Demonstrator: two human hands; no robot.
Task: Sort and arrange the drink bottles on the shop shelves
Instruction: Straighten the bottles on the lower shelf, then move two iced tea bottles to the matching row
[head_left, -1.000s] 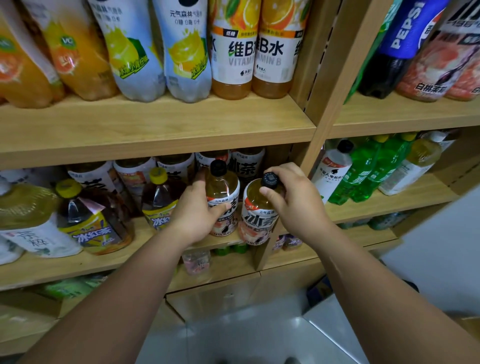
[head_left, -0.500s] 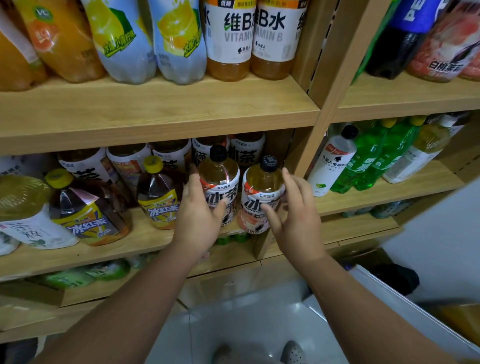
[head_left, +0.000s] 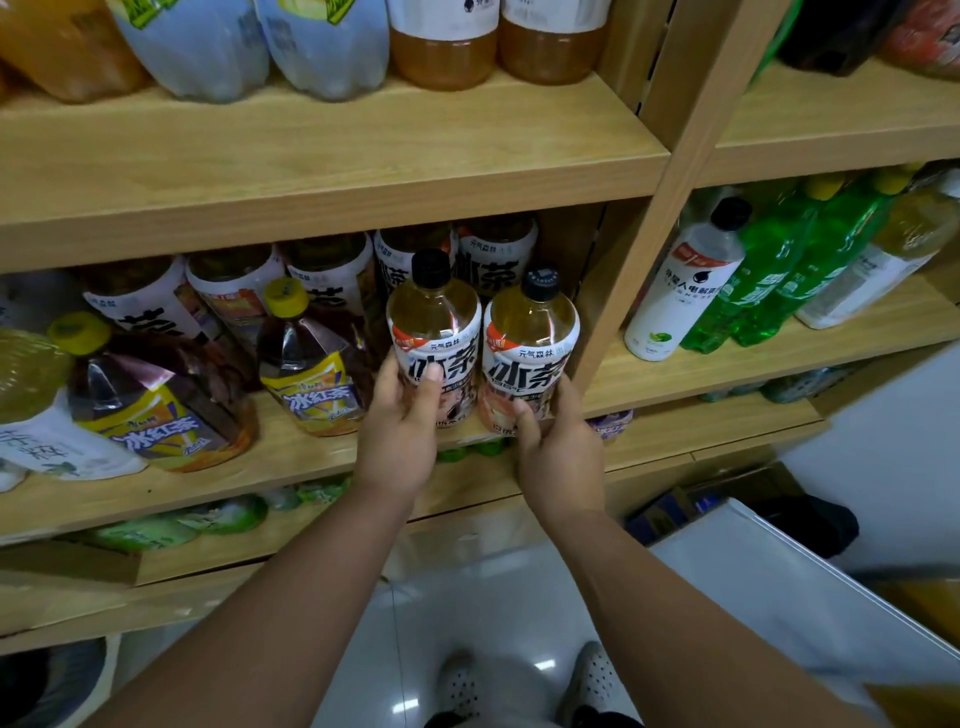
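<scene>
2 upright tea bottles (head_left: 434, 338) (head_left: 530, 353) are gripped low at the near shelf edge (head_left: 291, 467), touching: left hand (head_left: 400, 441) on left, right hand (head_left: 558, 457) on right.

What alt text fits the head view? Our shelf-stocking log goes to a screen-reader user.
Two bare hands, left hand and right hand, each grip a black-capped iced tea bottle, left bottle and right bottle, upright side by side at the front of a wooden shelf. Yellow-capped tea bottles stand to their left.
</scene>
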